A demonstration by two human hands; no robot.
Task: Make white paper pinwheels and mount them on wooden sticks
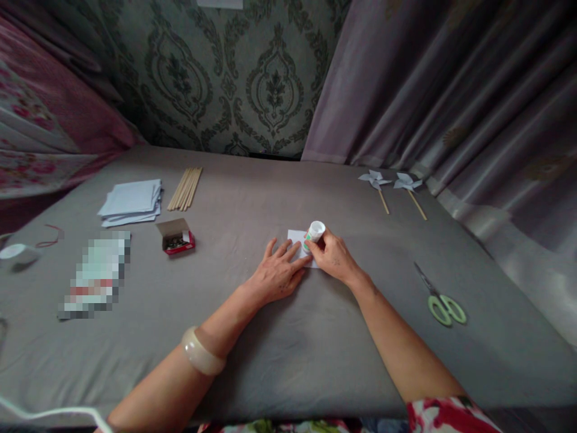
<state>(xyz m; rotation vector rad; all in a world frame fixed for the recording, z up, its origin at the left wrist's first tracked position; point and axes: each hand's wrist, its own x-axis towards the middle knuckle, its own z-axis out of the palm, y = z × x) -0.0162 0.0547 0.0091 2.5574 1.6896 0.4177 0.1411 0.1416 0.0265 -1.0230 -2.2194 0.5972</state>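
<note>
Near the middle of the table a small white sheet of paper point(296, 234) lies flat, partly covered by both hands. My left hand point(276, 275) rests on its left edge with fingers spread, a pale bangle on the wrist. In my right hand point(337, 257) is a white glue stick point(316, 230) with a green label, gripped by closed fingers. The glue stick is tilted, its lower end at the paper; that end is hidden by my fingers.
Scissors point(444, 305) lie on the right, with two paper pinwheels point(374, 179) behind them. At left are a paper stack point(130, 199), wooden sticks point(186, 189), a small open red box point(178, 242) of metal pieces, a blurred packet point(97, 273) and a white roll point(18, 255).
</note>
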